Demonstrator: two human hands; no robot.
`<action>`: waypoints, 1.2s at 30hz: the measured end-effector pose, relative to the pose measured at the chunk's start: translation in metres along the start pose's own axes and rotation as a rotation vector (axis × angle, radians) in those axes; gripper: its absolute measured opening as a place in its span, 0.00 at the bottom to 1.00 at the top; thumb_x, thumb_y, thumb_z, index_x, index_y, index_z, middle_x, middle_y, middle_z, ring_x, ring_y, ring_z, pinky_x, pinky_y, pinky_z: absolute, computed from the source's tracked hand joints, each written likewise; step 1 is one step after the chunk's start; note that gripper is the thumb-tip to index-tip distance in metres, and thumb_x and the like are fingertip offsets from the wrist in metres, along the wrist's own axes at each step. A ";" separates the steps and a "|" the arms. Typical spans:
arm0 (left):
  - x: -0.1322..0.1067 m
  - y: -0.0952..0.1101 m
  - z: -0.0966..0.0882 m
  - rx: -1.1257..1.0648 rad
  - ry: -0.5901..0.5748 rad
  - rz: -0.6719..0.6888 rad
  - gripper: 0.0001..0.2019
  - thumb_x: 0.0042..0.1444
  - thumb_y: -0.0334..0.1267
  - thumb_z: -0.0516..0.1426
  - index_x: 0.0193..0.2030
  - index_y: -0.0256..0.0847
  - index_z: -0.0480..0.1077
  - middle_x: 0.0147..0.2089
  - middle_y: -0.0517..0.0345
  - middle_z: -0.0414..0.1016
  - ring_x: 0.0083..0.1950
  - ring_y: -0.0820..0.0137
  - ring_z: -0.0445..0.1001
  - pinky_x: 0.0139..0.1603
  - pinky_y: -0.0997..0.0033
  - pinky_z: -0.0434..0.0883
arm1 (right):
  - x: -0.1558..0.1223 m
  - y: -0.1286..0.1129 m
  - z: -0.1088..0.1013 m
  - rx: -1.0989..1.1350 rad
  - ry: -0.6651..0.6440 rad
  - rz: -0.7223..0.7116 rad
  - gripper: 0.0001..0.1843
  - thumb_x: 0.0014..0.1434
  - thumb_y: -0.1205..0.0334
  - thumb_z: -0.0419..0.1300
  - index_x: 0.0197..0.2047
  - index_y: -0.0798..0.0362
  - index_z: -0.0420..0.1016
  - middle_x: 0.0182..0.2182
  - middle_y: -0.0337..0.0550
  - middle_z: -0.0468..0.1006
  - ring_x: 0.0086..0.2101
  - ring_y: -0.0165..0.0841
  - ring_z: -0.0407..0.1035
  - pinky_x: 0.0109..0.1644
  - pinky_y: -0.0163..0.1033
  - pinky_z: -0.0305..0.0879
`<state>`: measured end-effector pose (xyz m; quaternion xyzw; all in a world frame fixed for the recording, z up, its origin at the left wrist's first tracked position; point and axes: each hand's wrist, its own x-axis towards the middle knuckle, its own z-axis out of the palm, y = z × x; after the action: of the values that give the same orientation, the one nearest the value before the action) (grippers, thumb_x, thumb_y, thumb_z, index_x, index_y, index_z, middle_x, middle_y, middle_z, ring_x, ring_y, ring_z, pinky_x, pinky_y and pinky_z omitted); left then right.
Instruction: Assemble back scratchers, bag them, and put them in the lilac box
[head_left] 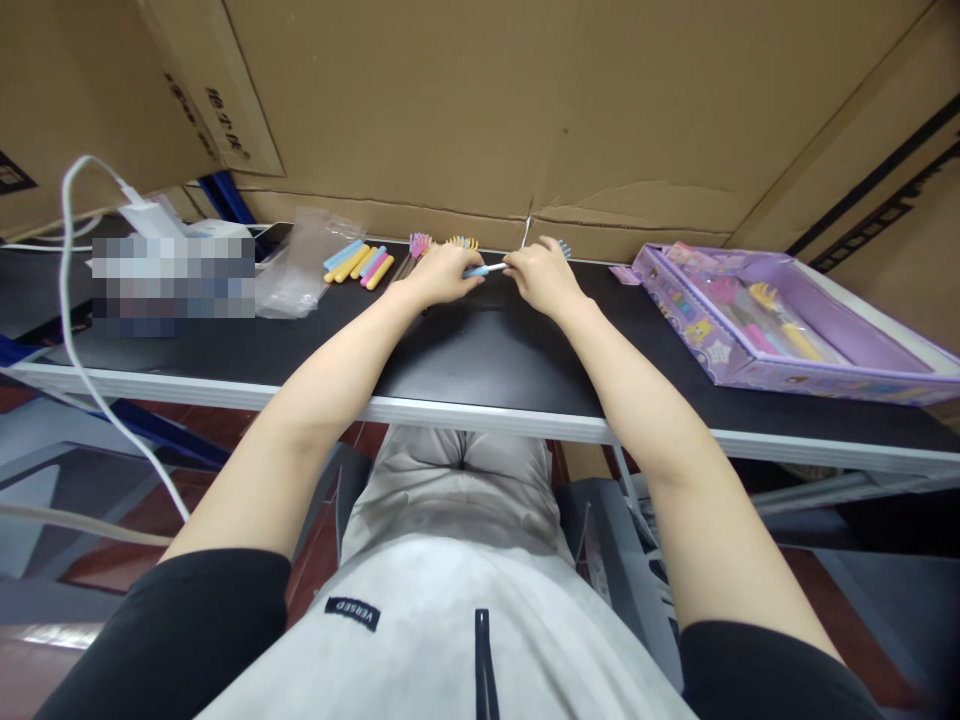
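Note:
My left hand is closed on the blue handle of a claw-headed back scratcher. A pale rod runs from that handle into my right hand, which pinches it. Just beyond my right fingers shows a blue claw head, seemingly on the same rod; the join is hidden by the hand. Behind and left of my left hand lie a pink claw head and a yellow claw head, their stems partly covered. Several loose handles in yellow, blue and pink rest further left.
A clear plastic bag lies left of the handles. A white charger with its cable stands at far left. On the right is a purple open box holding packed claws and handles. A cardboard wall closes off the black table's back.

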<state>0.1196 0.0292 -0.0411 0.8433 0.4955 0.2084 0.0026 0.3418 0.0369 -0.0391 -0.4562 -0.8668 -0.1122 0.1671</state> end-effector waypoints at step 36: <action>0.000 0.037 0.024 0.100 -0.050 -0.254 0.24 0.74 0.40 0.50 0.61 0.32 0.84 0.60 0.32 0.86 0.64 0.45 0.83 0.66 0.48 0.78 | -0.004 0.004 0.015 0.002 -0.328 0.201 0.26 0.78 0.71 0.51 0.72 0.65 0.79 0.72 0.65 0.75 0.72 0.50 0.71 0.75 0.48 0.67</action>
<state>0.1588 0.0146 -0.0551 0.7777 0.6077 0.1605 -0.0009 0.3440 0.0414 -0.0545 -0.5524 -0.8327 -0.0180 0.0344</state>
